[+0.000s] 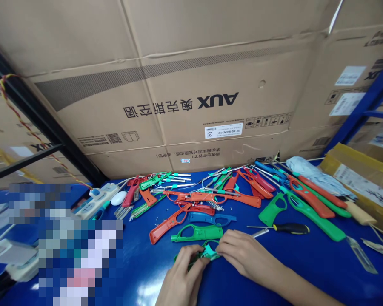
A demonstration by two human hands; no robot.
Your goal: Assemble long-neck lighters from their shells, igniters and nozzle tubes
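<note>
My left hand (187, 270) is closed round a green gas lighter half-shell (191, 257) low in the middle of the view, thumb and forefinger at its front. A teal trigger piece (210, 251) sits in it, between my two hands. My right hand (239, 253) reaches in from the right, its fingertips pinched together at the trigger's edge. A silver tube (260, 233) sticks out behind my right hand; whether it belongs to this lighter is hidden. Just beyond my fingers lies an empty green half-shell (198, 232), with a blue half-shell (210, 218) behind it.
Red half-shells (170, 223) and several wired lighters cover the back of the blue table (140, 263). To the right lie a screwdriver (292, 228), assembled lighters (315, 212) and a yellow-taped box (364, 174). A power strip (97, 199) stands left; a cardboard wall (178, 76) rises behind.
</note>
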